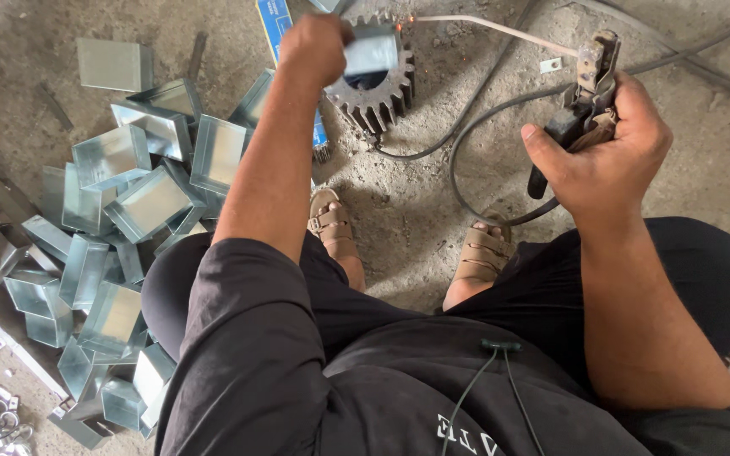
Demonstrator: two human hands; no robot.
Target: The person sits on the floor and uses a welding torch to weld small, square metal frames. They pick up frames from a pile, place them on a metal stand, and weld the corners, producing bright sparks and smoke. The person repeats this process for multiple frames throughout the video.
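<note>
Concrete floor [433, 211]. Left hand [314, 46] pinches a small sheet-metal box [372, 51] on the steel gear [373, 97]; light, stiff, sharp-edged, likely best held by its sides. Right hand [606, 156] fingers clenched around the electrode holder [585, 101].

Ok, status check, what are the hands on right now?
Left hand holds small metal box on the gear. Right hand grips electrode holder, rod tip glowing at the box. Nothing in between.
</note>
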